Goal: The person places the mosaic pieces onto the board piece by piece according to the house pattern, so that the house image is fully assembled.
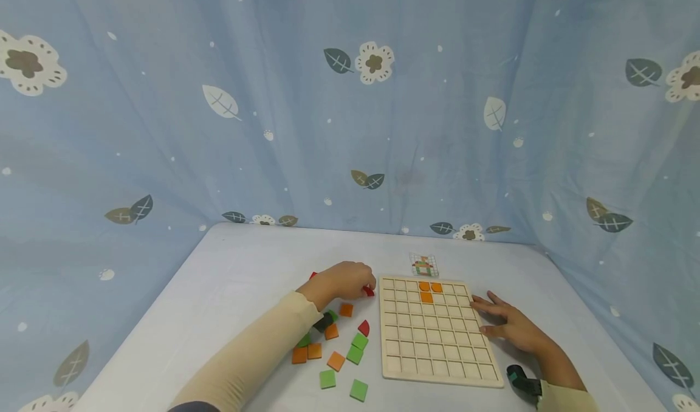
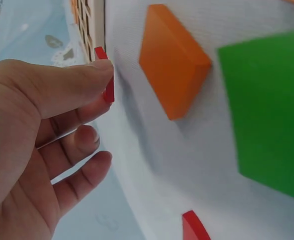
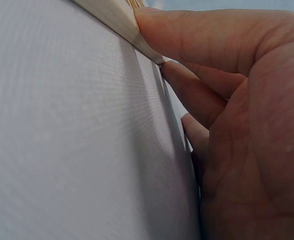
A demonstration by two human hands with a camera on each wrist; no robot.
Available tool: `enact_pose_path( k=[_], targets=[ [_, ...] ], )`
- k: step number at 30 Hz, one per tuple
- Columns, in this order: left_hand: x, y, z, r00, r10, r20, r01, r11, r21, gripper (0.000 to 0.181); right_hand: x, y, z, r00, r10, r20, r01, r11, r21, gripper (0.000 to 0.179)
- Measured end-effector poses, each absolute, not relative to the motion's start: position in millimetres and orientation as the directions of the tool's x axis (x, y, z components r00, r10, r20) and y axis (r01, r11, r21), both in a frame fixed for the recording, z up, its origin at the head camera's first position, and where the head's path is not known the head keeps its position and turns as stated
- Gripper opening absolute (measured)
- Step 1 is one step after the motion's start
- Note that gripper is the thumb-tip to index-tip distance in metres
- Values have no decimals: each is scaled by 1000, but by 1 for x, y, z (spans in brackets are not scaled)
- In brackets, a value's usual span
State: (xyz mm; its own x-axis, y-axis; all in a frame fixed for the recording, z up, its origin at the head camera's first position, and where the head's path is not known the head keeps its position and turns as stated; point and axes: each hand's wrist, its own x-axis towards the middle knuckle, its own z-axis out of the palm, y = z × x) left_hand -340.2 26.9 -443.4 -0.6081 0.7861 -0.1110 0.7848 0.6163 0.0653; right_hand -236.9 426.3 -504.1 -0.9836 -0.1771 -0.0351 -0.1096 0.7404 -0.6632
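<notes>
Between thumb and fingertips my left hand (image 1: 350,280) pinches a small red tile (image 1: 369,291), held just left of the wooden grid board (image 1: 387,372). The left wrist view shows this red tile (image 2: 110,90) edge-on, with the other fingers loosely bent. Along the board's right edge rests my right hand (image 1: 511,326), its fingers spread and the thumb touching the side. In the right wrist view the thumb (image 3: 186,37) lies against the board's edge. Two round orange pieces (image 1: 424,287) and an orange square (image 1: 426,297) sit in cells near the board's top.
Left of the board lie several orange squares (image 1: 336,361), several green squares (image 1: 358,390) and a red quarter-circle piece (image 1: 363,327). A patterned card (image 1: 423,265) lies behind the board on the white table (image 1: 262,248). A blue printed curtain (image 1: 295,126) hangs behind.
</notes>
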Motion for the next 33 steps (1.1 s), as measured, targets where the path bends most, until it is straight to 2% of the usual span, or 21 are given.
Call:
enact_pose_path(
  k=[10, 18, 33],
  targets=[
    [-336, 44, -437, -559, 827, -59, 825, 562, 61, 14, -235, 426, -504, -983, -178, -35, -111, 741, -662, 70],
    [-337, 65, -440, -537, 841, -64, 840, 540, 54, 10, -236, 426, -504, -982, -189, -28, -121, 727, -676, 69],
    [-333, 100, -438, -493, 869, -42, 862, 495, 110, 17, -235, 425, -501, -981, -191, -16, -130, 727, -675, 70]
  ],
)
